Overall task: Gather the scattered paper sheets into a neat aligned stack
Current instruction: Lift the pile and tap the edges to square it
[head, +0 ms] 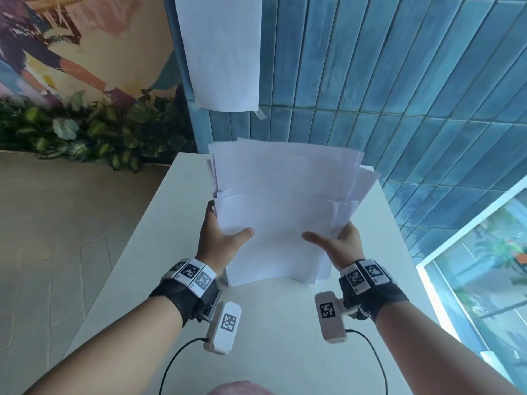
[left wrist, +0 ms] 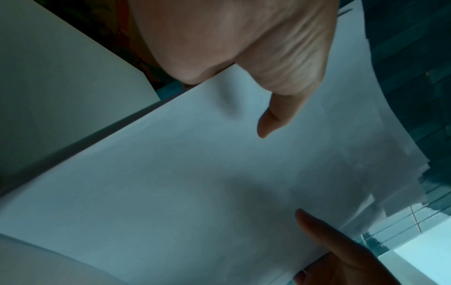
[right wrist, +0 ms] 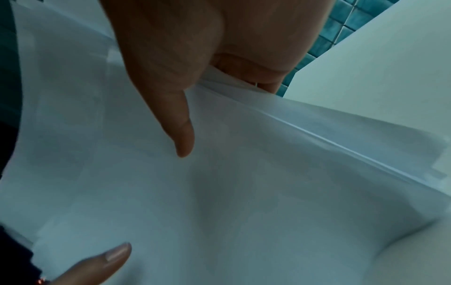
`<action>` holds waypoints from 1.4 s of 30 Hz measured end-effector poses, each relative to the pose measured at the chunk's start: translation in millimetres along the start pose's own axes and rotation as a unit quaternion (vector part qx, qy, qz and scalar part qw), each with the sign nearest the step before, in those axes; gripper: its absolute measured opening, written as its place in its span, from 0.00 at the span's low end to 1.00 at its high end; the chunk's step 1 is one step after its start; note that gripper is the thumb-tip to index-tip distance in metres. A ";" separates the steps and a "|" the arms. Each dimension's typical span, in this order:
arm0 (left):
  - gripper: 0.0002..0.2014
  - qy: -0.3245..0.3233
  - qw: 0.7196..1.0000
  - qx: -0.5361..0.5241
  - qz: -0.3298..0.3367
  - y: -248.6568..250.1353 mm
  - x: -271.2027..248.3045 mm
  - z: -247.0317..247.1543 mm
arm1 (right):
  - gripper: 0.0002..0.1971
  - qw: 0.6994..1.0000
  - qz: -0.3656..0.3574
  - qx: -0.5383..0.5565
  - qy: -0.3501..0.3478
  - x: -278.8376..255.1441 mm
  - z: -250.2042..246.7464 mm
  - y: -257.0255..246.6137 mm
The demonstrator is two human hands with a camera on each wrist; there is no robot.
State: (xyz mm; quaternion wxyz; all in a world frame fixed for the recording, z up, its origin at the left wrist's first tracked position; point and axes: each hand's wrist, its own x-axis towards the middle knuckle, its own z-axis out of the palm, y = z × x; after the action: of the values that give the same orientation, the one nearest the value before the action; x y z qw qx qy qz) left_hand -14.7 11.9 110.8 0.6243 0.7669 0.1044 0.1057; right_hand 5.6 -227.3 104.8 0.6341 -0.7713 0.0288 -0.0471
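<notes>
A loose bundle of white paper sheets is held up over the white table, its edges uneven and fanned at the top and right. My left hand grips the bundle's left edge, thumb on the front sheet and fingers hidden behind. My right hand grips the right edge the same way. In the left wrist view the thumb lies on the paper sheets. In the right wrist view the thumb presses the paper sheets, with several offset sheet edges showing beside it.
A separate white sheet is taped to the blue tiled wall behind the table. Green plants line the floor at the left. A window runs along the table's right side.
</notes>
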 end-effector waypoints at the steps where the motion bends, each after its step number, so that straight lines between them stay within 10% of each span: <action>1: 0.34 -0.012 1.000 0.011 -0.002 -1.6 -1.2 0.0 | 0.23 1.000 0.002 -0.008 -0.008 -0.5 1.2 2.6; 17: 0.34 -0.020 0.999 0.030 -0.003 -29.6 -12.3 -3.1 | 0.24 0.998 0.047 0.033 -0.011 -10.6 0.0 18.8; 22: 0.06 -0.003 0.999 0.051 -0.016 -25.6 -15.5 4.3 | 0.11 0.999 0.030 -0.007 0.009 -11.4 5.4 17.0; 28: 0.08 0.001 0.999 0.024 0.029 -3.0 -7.0 -2.3 | 0.21 1.000 -0.013 0.012 0.023 -2.6 5.1 -1.4; 33: 0.30 0.022 0.998 -0.009 0.066 3.9 -7.9 -7.4 | 0.33 0.998 -0.035 0.039 0.026 -3.6 2.3 0.3; 42: 0.16 0.046 0.996 -0.030 0.075 15.4 -11.7 7.3 | 0.10 0.997 -0.053 0.000 0.063 -1.3 12.7 -8.0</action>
State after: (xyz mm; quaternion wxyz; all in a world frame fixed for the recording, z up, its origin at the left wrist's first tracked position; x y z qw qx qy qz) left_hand -23.4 -1.4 124.1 0.6316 0.7480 0.0721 0.1907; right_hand 5.6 -213.2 110.2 0.6277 -0.7672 0.0274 -0.1294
